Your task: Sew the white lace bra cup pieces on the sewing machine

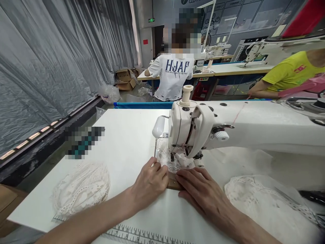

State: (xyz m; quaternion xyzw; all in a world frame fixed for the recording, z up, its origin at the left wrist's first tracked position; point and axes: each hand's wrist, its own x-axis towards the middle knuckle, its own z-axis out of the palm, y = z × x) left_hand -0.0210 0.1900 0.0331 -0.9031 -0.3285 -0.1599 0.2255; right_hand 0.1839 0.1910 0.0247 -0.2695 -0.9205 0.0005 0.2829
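A white sewing machine (248, 122) reaches in from the right, its needle and presser foot over a piece of white eyelet lace fabric (173, 168). My left hand (151, 179) is closed, its fingers pinching the left edge of the lace in front of the foot. Flat on the lace's near right edge lies my right hand (203, 189), fingers stretched out and close together. Between the hands a brownish plate (173, 183) shows at the machine bed. What lies under the fingers is hidden.
A coiled pile of lace trim (82, 188) sits on the white table (127, 135) at left. More lace fabric (266, 203) is heaped at right. A ruler scale (137, 234) runs along the front. Beyond, one person in a white shirt (174, 74) and another in yellow (291, 73) sit at machines.
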